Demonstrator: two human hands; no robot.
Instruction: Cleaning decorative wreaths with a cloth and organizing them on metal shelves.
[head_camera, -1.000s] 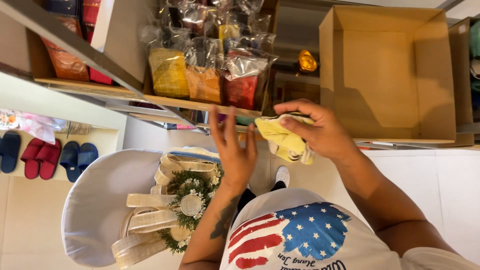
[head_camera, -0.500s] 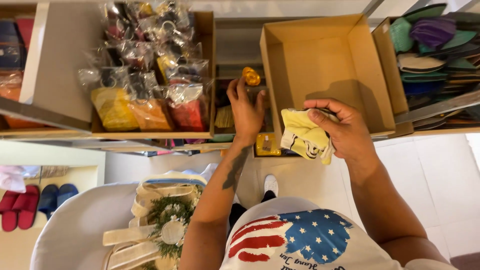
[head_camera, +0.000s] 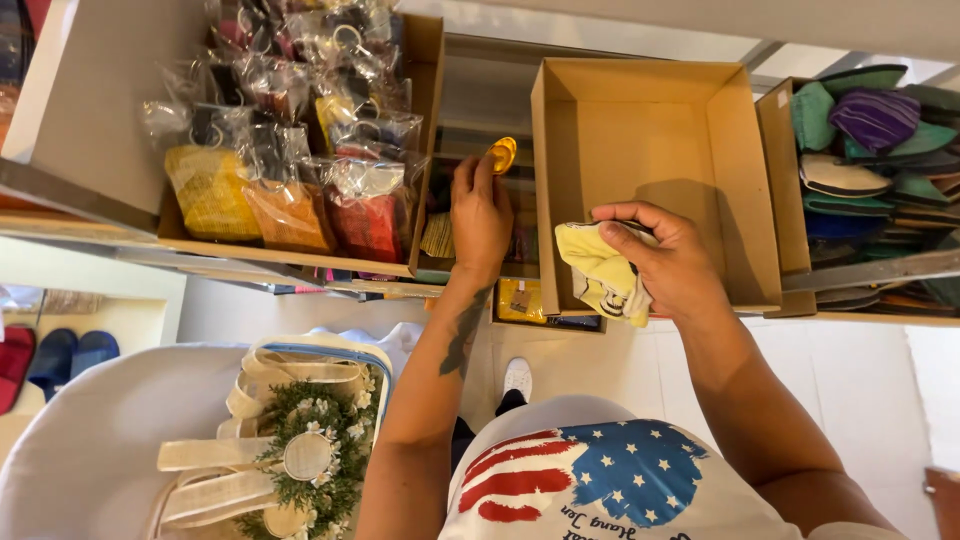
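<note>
So from the head cam, here's where I'm at: my left hand (head_camera: 480, 215) is up at the shelf, fingers pinched shut on a small orange-yellow pouch (head_camera: 502, 154) in the gap between two cardboard boxes, while my right hand (head_camera: 668, 258) is closed tight around a crumpled pale yellow fabric item (head_camera: 603, 275), held right at the front edge of the empty cardboard box (head_camera: 745, 180). I can't make out exactly what the yellow thing is, some soft cloth pouch or slipper maybe. My read is this is the sorting/stocking step, mid-grab on the left side with the right one waiting. The next move probably calls for lifting the little pouch clear without snagging the cellophane-wrapped woven bags (head_camera: 290, 190) packed in the box just to the left, and keeping the yellow piece from slipping. As for the surroundings: it's a shop-style shelf with tilted display boxes, the far right one stacked with green and purple fabric slippers (head_camera: 870, 130). Down below there's a pale tiled floor, a white round chair (head_camera: 90, 450) holding a canvas tote with a green floral wreath decoration (head_camera: 315, 465), and red and blue slippers (head_camera: 50, 355) on a low shelf at far left.
</note>
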